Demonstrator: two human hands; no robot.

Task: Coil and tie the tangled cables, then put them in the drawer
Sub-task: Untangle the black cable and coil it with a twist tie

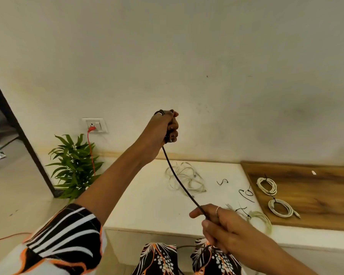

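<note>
I am seeing the left hand [163, 130] raised at the centre of the frame, its fingers curling tightly round the upper end of a thin black cable [184, 187]. The cable is running taut down and to the right into the right hand [216, 225], low and right of centre, where the thumb and curled fingers are pinching it; below that hand it is looping down in front of the patterned trousers [161, 259] at the bottom edge. A ring is sitting on a finger of each hand.

Behind the cable, on the long white ledge [147, 205] crossing the middle of the frame, a loose tangle of pale cables [187, 178] is lying. To its right, small black ties [246, 193] are scattered on the ledge, and a pale greenish coiled cable [261, 220] is lying just beyond the right hand. On the brown wooden panel [316, 195] at the right, two white coiled cables [267, 186] [280, 208] are lying one below the other, each bound with a dark tie.

At the left, a green potted plant [74, 165] is standing below a white wall socket [94, 125] with an orange plug and cord [91, 151] hanging from it.
</note>
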